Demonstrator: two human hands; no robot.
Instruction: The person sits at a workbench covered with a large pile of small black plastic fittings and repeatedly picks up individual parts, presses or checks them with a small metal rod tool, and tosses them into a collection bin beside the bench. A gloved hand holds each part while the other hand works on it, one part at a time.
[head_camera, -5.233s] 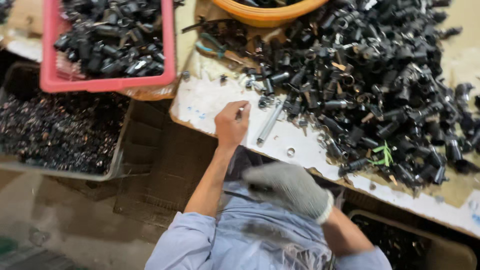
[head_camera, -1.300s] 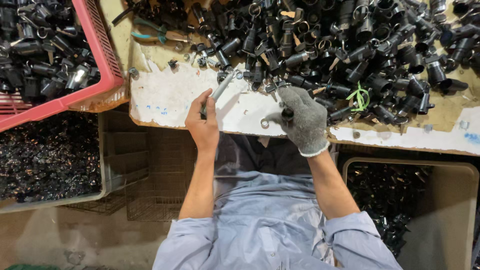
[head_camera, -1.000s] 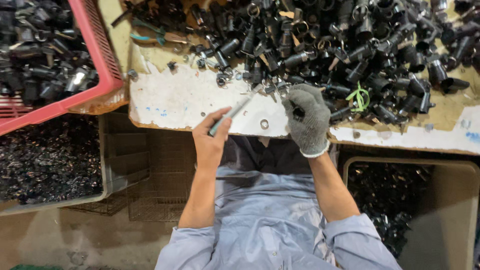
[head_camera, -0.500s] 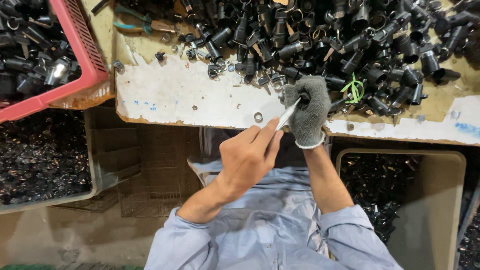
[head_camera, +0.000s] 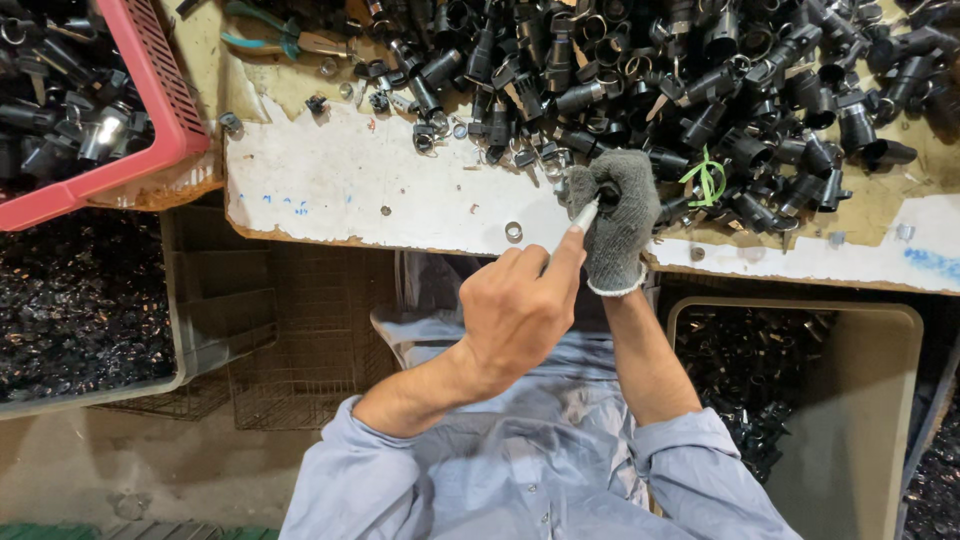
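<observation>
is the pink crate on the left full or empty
Full: the pink crate is heaped with black parts up near its rim.

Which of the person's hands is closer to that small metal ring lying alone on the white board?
Left. The bare left hand is just below the small metal ring; the grey-gloved right hand is off to its right, gripping a black part.

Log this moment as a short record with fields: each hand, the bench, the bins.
left hand: bare, grips a slim metal tool, tip at the part
right hand: grey glove, closed on a small black part
bench: white worn top, pile of black parts, loose ring, pliers
bins: red crate at left, beige bin below right
</observation>
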